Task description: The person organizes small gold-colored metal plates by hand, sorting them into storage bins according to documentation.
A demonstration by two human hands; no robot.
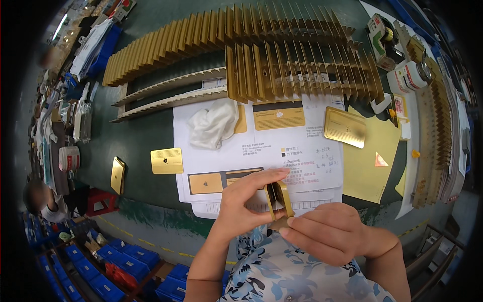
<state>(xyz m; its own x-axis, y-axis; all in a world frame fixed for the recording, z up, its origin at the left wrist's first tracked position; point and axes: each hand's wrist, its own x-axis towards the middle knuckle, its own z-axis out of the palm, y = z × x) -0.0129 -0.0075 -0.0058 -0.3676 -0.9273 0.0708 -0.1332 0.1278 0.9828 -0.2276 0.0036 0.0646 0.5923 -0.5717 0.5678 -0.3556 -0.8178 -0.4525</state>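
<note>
Near the front edge of the bench, my left hand [245,197] is closed round a few thin gold cards [286,200], gripping them by their ends, with a dark gap showing between them. My right hand [334,232] is just to the right, its thumb and fingers pinching a thin greyish-brown piece [278,224] under the cards' near end. What that piece is, I cannot make out. Beneath the hands lie printed sheets [241,171] with pictures of cards on them. Beyond is a crumpled white cloth [214,123], partly covering a gold card [241,121].
Slotted racks [171,43] hold rows of gold cards upright at the back. Loose gold cards lie left [167,160] and right [345,127]; a small gold stack [117,175] sits near the left edge. Yellow paper [372,156] and a white bottle [408,76] are at right.
</note>
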